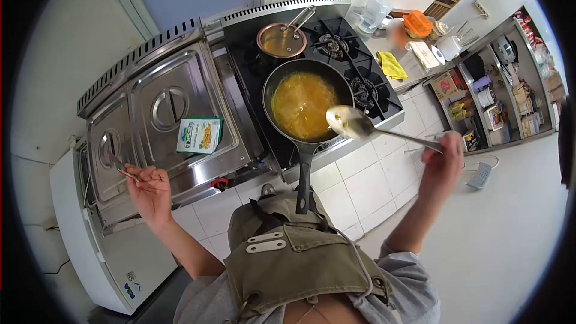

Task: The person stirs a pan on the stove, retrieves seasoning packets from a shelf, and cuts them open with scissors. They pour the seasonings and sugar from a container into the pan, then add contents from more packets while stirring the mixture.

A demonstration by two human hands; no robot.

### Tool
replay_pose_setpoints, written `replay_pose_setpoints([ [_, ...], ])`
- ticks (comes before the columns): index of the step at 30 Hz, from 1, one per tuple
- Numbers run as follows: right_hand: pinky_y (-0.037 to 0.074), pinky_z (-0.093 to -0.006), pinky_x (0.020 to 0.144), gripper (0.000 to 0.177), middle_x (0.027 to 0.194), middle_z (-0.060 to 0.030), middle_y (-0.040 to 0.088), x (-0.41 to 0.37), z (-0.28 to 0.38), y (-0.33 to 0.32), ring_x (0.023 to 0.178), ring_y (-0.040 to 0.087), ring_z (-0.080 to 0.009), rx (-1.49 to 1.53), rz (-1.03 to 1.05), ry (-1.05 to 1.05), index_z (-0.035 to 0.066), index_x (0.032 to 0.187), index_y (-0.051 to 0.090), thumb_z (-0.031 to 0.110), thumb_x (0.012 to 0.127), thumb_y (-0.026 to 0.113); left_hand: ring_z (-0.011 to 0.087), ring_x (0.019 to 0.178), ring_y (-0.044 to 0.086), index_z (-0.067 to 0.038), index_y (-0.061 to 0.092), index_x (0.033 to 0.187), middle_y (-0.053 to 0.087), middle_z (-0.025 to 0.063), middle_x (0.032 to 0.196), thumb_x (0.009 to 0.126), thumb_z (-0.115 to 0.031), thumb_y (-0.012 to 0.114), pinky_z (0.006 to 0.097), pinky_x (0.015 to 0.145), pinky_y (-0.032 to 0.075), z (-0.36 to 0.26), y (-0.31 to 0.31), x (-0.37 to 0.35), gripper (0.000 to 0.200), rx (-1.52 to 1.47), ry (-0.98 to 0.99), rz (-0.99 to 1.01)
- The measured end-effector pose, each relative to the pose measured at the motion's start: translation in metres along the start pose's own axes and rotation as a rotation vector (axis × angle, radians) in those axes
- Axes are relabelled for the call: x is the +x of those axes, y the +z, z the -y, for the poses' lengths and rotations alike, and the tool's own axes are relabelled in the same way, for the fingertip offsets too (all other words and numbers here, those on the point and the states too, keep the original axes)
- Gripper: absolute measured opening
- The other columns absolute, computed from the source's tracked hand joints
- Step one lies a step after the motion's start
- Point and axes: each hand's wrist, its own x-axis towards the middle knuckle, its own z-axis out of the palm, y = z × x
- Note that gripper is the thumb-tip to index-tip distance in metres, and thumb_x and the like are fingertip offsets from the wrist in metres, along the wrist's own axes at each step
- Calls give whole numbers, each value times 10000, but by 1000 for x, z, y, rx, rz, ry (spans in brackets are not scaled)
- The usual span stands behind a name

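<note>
My right hand [443, 155] is closed around the handle of a large metal spoon [351, 123]. The spoon's bowl, with bits of food on it, is over the right rim of a black frying pan [273, 117]. Yellow-orange liquid [303, 105] covers the pan's bottom, and the pan's handle points toward my body. Off to the left, my left hand [150, 189] pinches a slim metal utensil [119, 165], whose kind I cannot make out. A green and white food packet [200, 135] lies on a steel lid [147, 105] between that hand and the pan.
Behind the pan, a copper-coloured saucepan [282, 41] sits on the black stove [246, 78]. A yellow cloth [391, 65] and an orange container [418, 24] are on the counter at right. Stocked shelves [501, 126] stand farther right, a white appliance [78, 222] at lower left.
</note>
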Motion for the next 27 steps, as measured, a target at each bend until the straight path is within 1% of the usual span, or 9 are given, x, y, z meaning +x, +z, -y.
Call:
replay_pose_setpoints([
  [3, 319, -205, 394, 236, 563, -29, 413, -8, 51, 8, 412, 432, -113, 73, -28, -152, 18, 860, 386, 236, 937, 432, 90, 758, 479, -121, 601, 1088, 653, -61, 925, 870, -140, 570, 292, 772, 345, 1, -1, 3, 221, 12, 0, -8],
  [5, 266, -181, 352, 244, 528, -3, 397, -15, 72, 4, 342, 360, -78, 251, 43, -240, 67, 819, 333, 254, 944, 426, 92, 759, 480, -135, 596, 1092, 652, -66, 919, 885, -156, 555, 295, 771, 353, 1, 0, 5, 212, 14, 7, -14],
  [6, 266, -181, 352, 244, 528, -3, 397, -18, 81, 4, 342, 360, -78, 252, 44, -250, 67, 819, 333, 254, 944, 426, 92, 758, 480, -136, 598, 1090, 652, -67, 920, 887, -160, 554, 297, 776, 357, 1, -1, 5, 208, 15, 1, -8],
  [8, 246, -174, 332, 240, 485, -17, 436, -24, 95, 5, 300, 364, -81, 353, 141, -454, 96, 818, 328, 274, 958, 408, 91, 757, 480, -136, 601, 1088, 652, -68, 920, 890, -164, 552, 299, 781, 361, 1, 0, 6, 205, 14, -3, 3],
  [9, 264, -188, 329, 236, 446, -25, 435, -23, 101, 0, 294, 387, -101, 269, 227, -528, 93, 815, 349, 262, 952, 441, 91, 756, 479, -136, 602, 1084, 651, -69, 918, 892, -168, 551, 301, 783, 367, 1, 0, 6, 201, 15, 0, -7],
  [13, 315, -201, 344, 268, 435, -47, 491, -28, 125, 4, 328, 464, -133, 468, 405, -441, 88, 800, 419, 296, 910, 546, 88, 750, 476, -139, 605, 1079, 646, -73, 904, 899, -179, 545, 306, 779, 384, 1, 4, 6, 194, 49, 10, -9],
  [14, 281, -191, 412, 214, 397, 9, 433, -23, 127, 7, 312, 384, -67, 554, 538, -441, 95, 800, 413, 237, 919, 519, 88, 750, 476, -139, 605, 1079, 646, -73, 904, 899, -179, 545, 306, 779, 384, 0, 5, 5, 194, 51, 11, -9],
  [18, 278, -155, 388, 205, 403, 15, 505, -28, 137, 12, 316, 415, -43, 596, 453, -534, 84, 760, 449, 199, 884, 564, 88, 742, 470, -141, 607, 1072, 640, -74, 882, 902, -184, 540, 299, 770, 386, -2, 7, 3, 187, 40, 31, -51],
  [27, 267, -140, 381, 225, 397, 24, 504, -35, 143, 10, 310, 396, -28, 573, 431, -580, 79, 755, 451, 225, 882, 565, 95, 747, 474, -146, 603, 1086, 644, -62, 893, 903, -193, 539, 296, 766, 384, -7, 8, 4, 199, 52, 44, -53],
])
